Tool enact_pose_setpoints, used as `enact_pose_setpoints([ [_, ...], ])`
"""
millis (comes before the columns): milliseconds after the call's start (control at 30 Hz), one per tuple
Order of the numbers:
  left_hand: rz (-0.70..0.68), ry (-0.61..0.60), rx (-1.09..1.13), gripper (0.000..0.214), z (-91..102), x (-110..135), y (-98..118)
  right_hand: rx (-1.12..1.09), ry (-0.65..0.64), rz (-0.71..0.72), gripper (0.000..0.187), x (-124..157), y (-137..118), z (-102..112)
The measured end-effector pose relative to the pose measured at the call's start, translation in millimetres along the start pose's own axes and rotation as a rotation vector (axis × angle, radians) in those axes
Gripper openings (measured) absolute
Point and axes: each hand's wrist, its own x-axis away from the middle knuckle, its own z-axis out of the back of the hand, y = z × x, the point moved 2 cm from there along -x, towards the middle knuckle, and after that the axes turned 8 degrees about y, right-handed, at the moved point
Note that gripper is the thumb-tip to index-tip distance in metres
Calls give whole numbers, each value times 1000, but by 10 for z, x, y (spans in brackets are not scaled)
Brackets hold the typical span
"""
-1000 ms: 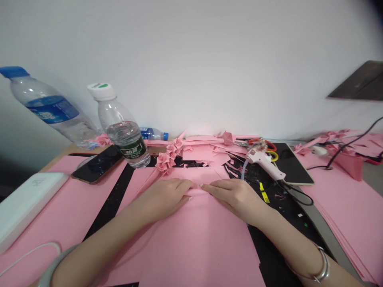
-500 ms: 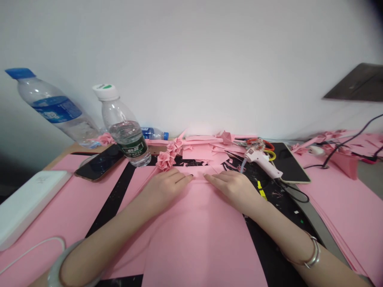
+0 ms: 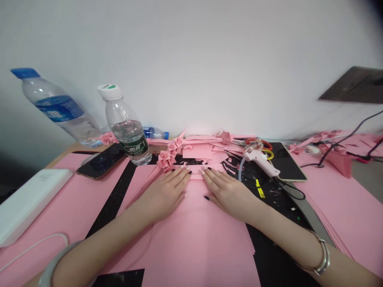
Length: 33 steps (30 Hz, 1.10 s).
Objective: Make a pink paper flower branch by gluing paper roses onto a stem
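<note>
A pink paper sheet lies along the middle of the worktop, a narrow fold across its end toward the far edge. The left hand and right hand rest flat at this fold, palms down, fingers straight and nearly together, thumbs apart from them. Paper roses lie just beyond the left hand; nearer the far edge's corners are a bottle, left, and a glue gun, right.

The wall is brightest centrally — dim left, upper-right corner dark.
</note>
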Motion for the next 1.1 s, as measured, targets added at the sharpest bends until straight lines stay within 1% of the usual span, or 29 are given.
enact_pose_setpoints([
  [100,67,-48,39,55,13,15,55,-10,2,-7,54,16,-12,-8],
  [167,103,-67,59,55,11,22,77,-26,44,-6,47,-7,9,-3],
  [233,122,-82,63,55,-1,30,87,-79,71,-37,35,-65,55,14],
  [300,126,-93,59,56,-14,34,87,-176,49,-123,26,-160,126,32],
  [433,103,-88,63,56,-17,31,81,-509,-57,-454,6,-381,312,18],
  [500,83,-78,61,56,-9,30,83,-617,-105,-529,6,-467,383,-24],
  [667,46,-64,46,52,24,21,70,-725,-196,-530,8,-552,472,-149],
  [800,18,-25,140,32,127,-69,-1,-744,-216,-515,10,-567,477,-164],
  [833,38,-16,187,31,164,-106,-29,-742,-218,-514,10,-571,473,-155],
  [933,159,9,339,31,273,-229,-110,-715,-219,-519,13,-580,453,-118],
  [967,221,-12,367,31,295,-265,-133,-699,-214,-521,14,-581,443,-105],
  [1033,334,-44,373,29,320,-322,-170,-658,-196,-521,15,-575,416,-80],
  [1100,374,-48,371,28,321,-357,-192,-613,-173,-511,16,-560,382,-55],
])
